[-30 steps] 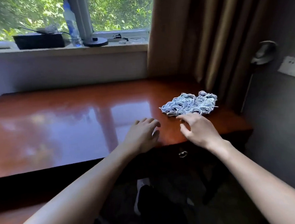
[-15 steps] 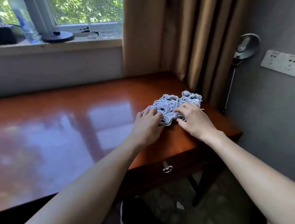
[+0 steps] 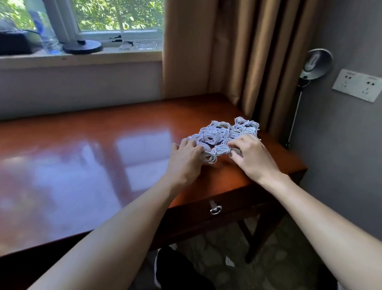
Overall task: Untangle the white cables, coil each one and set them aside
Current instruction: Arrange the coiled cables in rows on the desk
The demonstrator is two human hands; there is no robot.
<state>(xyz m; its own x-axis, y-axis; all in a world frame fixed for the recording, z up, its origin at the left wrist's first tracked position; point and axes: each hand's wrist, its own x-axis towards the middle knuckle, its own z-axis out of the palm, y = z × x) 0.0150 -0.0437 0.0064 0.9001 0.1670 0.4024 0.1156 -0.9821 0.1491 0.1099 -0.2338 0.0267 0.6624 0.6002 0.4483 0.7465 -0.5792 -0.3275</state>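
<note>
The heap of tangled white cables [image 3: 223, 134] lies at the right end of the wooden desk [image 3: 94, 152], near the curtain [image 3: 246, 49]. The left hand [image 3: 186, 161] curls its fingers over loops at the heap's near left edge. The right hand [image 3: 252, 156] grasps loops at the near right edge.

**Both grips down on the tangle**

Reaches forward with both bare forearms, converging from the lower corners. Sets the left grip [image 3: 186, 161] palm down, knuckles up, fingers curled into the near left edge of the white cables [image 3: 221, 133]. Holds the right grip [image 3: 252, 156] palm down as well, wrist angled inward, thumb and fingers curled round a loop at the near right edge. Leaves a gap between the two.
</note>
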